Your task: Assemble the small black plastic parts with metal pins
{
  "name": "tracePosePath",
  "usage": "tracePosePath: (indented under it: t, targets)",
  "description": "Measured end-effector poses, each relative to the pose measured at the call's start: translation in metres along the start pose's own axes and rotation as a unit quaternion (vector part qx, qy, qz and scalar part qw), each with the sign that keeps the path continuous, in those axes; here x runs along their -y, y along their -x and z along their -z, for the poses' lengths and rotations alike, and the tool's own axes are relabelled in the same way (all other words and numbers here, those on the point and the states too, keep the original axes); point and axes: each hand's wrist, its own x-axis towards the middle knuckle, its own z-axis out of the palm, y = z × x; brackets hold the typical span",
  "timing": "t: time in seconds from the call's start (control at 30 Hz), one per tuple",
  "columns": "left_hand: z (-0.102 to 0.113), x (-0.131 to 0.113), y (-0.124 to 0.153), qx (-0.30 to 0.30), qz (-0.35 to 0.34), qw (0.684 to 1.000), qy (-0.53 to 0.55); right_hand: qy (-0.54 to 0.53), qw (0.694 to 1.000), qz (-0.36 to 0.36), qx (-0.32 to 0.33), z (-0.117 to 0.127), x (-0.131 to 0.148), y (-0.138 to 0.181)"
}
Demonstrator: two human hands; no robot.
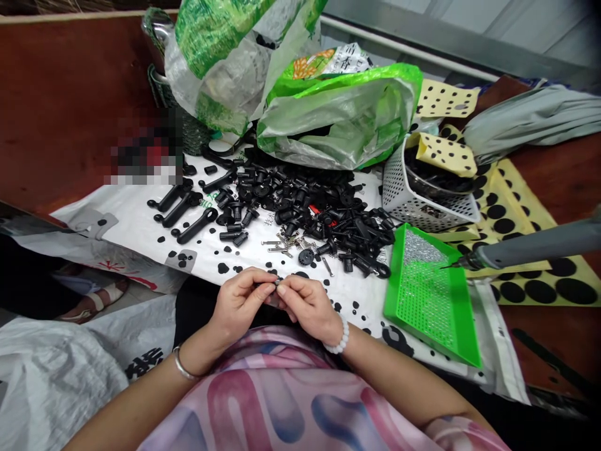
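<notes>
Close together at the table's front edge, my left hand and my right hand pinch a small dark part between their fingertips. Its kind is too small and too covered to make out. Beyond the hands lies a heap of black plastic parts. Thin metal strips are scattered at the heap's near side, beside a round black disc. To the left, several black handle-shaped pieces rest in a row on the white sheet.
On the right, a green tray holds many tiny silvery pieces, with an electric screwdriver pointing over it. Behind stand a white basket and green plastic bags. Yellow sheets with black dots lie far right. A person's foot shows lower left.
</notes>
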Motion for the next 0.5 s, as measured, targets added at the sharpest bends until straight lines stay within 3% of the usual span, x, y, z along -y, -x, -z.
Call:
tracePosePath:
  t: [0.17,0.27,0.33,0.4,0.5]
  targets:
    - [0.000,0.004,0.003,0.004,-0.034,0.999,-0.032,-0.090,0.993,-0.073,0.015,-0.004,0.002,0.004]
    - [0.001,0.006,0.003,0.006,-0.053,0.997,-0.051,-0.209,0.961,-0.174,0.041,-0.006,0.000,0.002]
    - [0.001,0.008,0.001,0.006,-0.031,0.999,-0.030,-0.238,0.950,-0.198,0.036,-0.006,0.000,0.000]
    - [0.000,0.008,-0.002,0.002,0.018,0.999,0.032,-0.196,0.967,-0.161,0.006,-0.004,0.002,-0.003]
    - [-0.004,0.005,-0.007,-0.018,0.085,0.981,0.175,-0.043,0.997,-0.026,-0.063,-0.002,0.005,-0.004]
